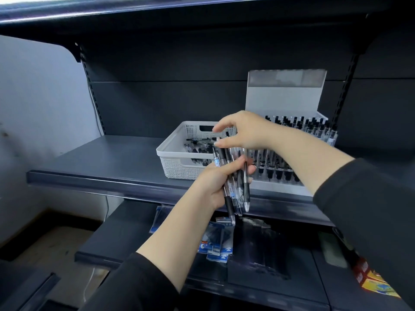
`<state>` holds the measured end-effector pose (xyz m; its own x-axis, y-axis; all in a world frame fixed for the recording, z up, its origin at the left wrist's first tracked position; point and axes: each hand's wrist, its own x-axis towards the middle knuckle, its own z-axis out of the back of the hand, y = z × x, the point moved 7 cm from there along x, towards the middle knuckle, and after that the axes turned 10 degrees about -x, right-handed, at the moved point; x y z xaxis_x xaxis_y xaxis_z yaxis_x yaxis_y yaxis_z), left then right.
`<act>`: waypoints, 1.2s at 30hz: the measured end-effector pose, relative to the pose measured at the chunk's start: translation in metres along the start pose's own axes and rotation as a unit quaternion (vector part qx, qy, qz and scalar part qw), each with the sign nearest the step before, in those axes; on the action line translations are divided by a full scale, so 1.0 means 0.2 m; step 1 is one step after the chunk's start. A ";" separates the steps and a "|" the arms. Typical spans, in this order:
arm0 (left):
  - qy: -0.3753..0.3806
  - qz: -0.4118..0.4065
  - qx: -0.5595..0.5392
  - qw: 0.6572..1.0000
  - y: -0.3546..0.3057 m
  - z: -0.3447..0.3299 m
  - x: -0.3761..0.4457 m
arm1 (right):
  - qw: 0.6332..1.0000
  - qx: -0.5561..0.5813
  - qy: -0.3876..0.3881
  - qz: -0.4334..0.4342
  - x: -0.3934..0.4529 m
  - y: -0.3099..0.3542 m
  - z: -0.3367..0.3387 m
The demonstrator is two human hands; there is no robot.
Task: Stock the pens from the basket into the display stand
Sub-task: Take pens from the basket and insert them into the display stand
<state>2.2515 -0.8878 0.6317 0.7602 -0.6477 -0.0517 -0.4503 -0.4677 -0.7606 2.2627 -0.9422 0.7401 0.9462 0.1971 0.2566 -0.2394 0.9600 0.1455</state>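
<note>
I see the left hand gripping a bundle of pens, tips pointing down, in front of the shelf edge. Right hand sits at the bundle's 12 o'clock, fingers curled on the pen tops; can't tell if it pinches one. White basket holds more pens, touching the display stand at its 3 o'clock.
</note>
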 end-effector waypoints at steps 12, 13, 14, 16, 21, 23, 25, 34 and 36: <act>0.046 0.027 0.068 0.996 0.06 -0.06 -0.05 | 0.988 0.050 0.145 0.007 -0.04 -0.09 0.05; 0.048 0.029 0.061 0.997 0.06 -0.07 -0.05 | 0.989 0.050 0.141 0.004 -0.04 -0.09 0.05; 0.048 0.030 0.052 0.997 0.07 -0.08 -0.05 | 0.989 0.055 0.136 0.000 -0.03 -0.10 0.05; 0.041 0.025 0.035 0.998 0.07 -0.09 -0.06 | 0.990 0.074 0.120 -0.011 -0.03 -0.12 0.05; 0.032 0.020 0.019 0.999 0.06 -0.09 -0.06 | 0.987 0.143 0.072 -0.027 -0.03 -0.15 0.07; 0.028 0.024 0.016 0.999 0.06 -0.09 -0.06 | 0.986 0.150 0.072 -0.028 -0.03 -0.15 0.07; 0.024 0.026 0.020 0.999 0.07 -0.09 -0.06 | 0.985 0.154 0.076 -0.028 -0.03 -0.15 0.06; 0.046 0.074 0.019 0.996 0.18 -0.10 -0.10 | 0.941 0.324 -0.028 -0.097 -0.05 -0.26 0.15; 0.044 0.071 0.015 0.996 0.18 -0.10 -0.09 | 0.932 0.335 -0.094 -0.104 -0.06 -0.26 0.23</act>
<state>2.2124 -0.9037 0.6186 0.6452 -0.7569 -0.1043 -0.5350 -0.3501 -0.7689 2.2542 -1.0046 0.7739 0.9473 -0.0779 0.3108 -0.1977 0.6212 0.7583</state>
